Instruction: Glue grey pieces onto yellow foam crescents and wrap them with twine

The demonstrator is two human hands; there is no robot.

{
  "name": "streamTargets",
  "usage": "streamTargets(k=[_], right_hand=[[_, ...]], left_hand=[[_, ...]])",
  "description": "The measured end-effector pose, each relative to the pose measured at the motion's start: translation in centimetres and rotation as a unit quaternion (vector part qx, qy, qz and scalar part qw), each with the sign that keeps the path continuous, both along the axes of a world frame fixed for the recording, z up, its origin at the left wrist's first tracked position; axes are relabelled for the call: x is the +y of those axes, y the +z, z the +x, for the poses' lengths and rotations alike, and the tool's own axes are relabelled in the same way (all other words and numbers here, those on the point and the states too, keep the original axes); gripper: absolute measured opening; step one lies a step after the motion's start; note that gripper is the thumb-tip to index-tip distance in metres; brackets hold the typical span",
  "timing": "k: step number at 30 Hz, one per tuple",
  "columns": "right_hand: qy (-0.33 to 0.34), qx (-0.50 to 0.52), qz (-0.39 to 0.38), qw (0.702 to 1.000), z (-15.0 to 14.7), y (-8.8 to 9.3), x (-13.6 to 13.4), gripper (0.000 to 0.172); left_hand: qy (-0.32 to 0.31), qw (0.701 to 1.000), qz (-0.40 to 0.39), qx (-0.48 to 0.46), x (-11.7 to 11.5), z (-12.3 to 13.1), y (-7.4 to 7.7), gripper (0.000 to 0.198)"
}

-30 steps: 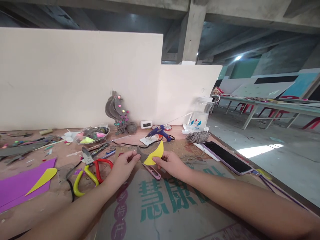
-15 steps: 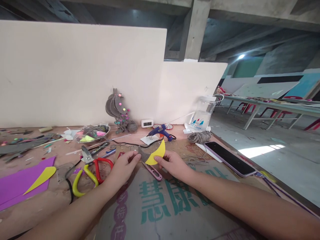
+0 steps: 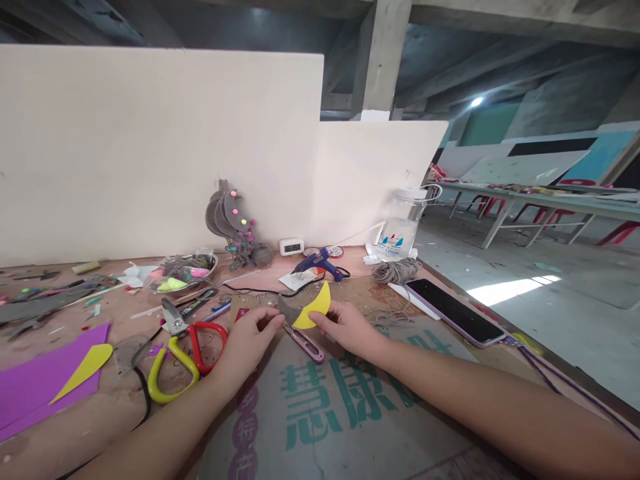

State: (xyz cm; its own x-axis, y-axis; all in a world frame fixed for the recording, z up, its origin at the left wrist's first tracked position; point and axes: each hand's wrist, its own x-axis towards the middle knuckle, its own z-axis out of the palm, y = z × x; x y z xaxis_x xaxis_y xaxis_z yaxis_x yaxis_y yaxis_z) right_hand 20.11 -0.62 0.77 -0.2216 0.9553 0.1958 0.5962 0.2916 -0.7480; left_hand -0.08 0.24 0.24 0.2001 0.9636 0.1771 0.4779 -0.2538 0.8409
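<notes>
Between finger and thumb of my right hand (image 3: pixel 347 328) is a yellow curved cut-out (image 3: pixel 315 309), thin like foam or felt sheet. My left hand (image 3: pixel 256 333) pinches a grey cut-out (image 3: pixel 289 311) at its left end. The two pieces meet or overlap in the middle; whether they are joined I cannot tell. Just beneath them, pink thread snips (image 3: pixel 309 344) lie on a printed cardboard sheet (image 3: pixel 350 433). Left of my left hand rest scissors (image 3: pixel 175 363) with one yellow and one red handle.
Purple sheets (image 3: pixel 30 393) carry another yellow cut-out (image 3: pixel 83 370) at left. Behind my hands are a blue glue gun (image 3: pixel 320 264), a small clock (image 3: pixel 291 247) and a grey beaded craft piece (image 3: pixel 225 213). Grey yarn (image 3: pixel 395 271), a water jug (image 3: pixel 399 227) and a phone (image 3: pixel 455 312) are at right.
The camera view has shifted slightly, so the background sits a little further left. Both hands hold the grey and yellow pieces almost as before.
</notes>
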Motion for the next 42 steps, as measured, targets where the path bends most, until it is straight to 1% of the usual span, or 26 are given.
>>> streamTargets(k=[4, 6, 8, 10, 12, 14, 17, 20, 24, 27, 30, 35, 39, 41, 42], right_hand=[[0.019, -0.051, 0.063, 0.997, 0.1, 0.2, 0.0, 0.032], [0.023, -0.045, 0.060, 0.997, 0.2, 0.1, 0.0, 0.030], [0.019, -0.023, 0.041, 0.999, 0.2, 0.0, -0.1, 0.028], [0.010, 0.000, 0.022, 1.000, 0.3, 0.0, -0.1, 0.027], [0.004, 0.018, 0.013, 1.000, 0.3, -0.1, -0.1, 0.028], [0.000, 0.025, 0.009, 1.000, 0.4, -0.2, -0.1, 0.028], [-0.004, 0.026, 0.005, 1.000, 0.4, -0.3, 0.0, 0.031], [0.005, 0.022, 0.006, 1.000, 0.3, -0.4, 0.1, 0.031], [0.000, 0.011, 0.004, 1.000, 0.2, -0.3, -0.1, 0.032], [-0.004, 0.012, 0.007, 1.000, 0.1, -0.2, -0.2, 0.033], [0.007, 0.016, 0.008, 1.000, 0.1, -0.3, -0.1, 0.033], [0.010, 0.012, 0.013, 1.000, 0.1, -0.4, -0.1, 0.033], [0.018, 0.007, 0.013, 1.000, 0.1, -0.3, -0.2, 0.033], [0.026, 0.006, 0.011, 1.000, 0.1, -0.3, -0.2, 0.032], [0.031, 0.008, 0.007, 0.999, 0.1, -0.3, -0.2, 0.032]], left_hand=[[-0.009, 1.000, 0.015, 0.005, 0.0, 0.1, 0.0, 0.023], [-0.022, 0.999, 0.025, 0.009, 0.0, 0.1, -0.1, 0.023], [-0.030, 0.999, 0.028, 0.006, 0.0, 0.1, -0.2, 0.023], [-0.016, 0.999, 0.027, -0.013, 0.1, -0.1, -0.4, 0.021], [0.023, 0.998, 0.036, -0.055, 0.3, -0.4, -0.5, 0.019], [0.046, 0.991, 0.073, -0.105, 0.6, -0.9, -0.7, 0.023], [0.056, 0.988, 0.077, -0.118, 1.0, -1.2, -0.9, 0.030], [0.043, 0.991, 0.065, -0.109, 1.2, -1.1, -1.0, 0.033], [0.032, 0.993, 0.053, -0.104, 1.3, -0.8, -1.2, 0.028], [0.025, 0.992, 0.034, -0.117, 1.4, -0.7, -1.3, 0.031], [0.018, 0.991, 0.013, -0.130, 1.3, -0.8, -1.2, 0.030], [0.002, 0.996, 0.011, -0.093, 1.1, -0.7, -1.0, 0.032], [0.010, 0.997, 0.004, -0.079, 0.8, -0.5, -0.8, 0.039], [0.011, 0.998, 0.006, -0.069, 0.5, -0.5, -0.6, 0.033], [-0.007, 0.998, 0.011, -0.055, 0.3, -0.4, -0.5, 0.028]])
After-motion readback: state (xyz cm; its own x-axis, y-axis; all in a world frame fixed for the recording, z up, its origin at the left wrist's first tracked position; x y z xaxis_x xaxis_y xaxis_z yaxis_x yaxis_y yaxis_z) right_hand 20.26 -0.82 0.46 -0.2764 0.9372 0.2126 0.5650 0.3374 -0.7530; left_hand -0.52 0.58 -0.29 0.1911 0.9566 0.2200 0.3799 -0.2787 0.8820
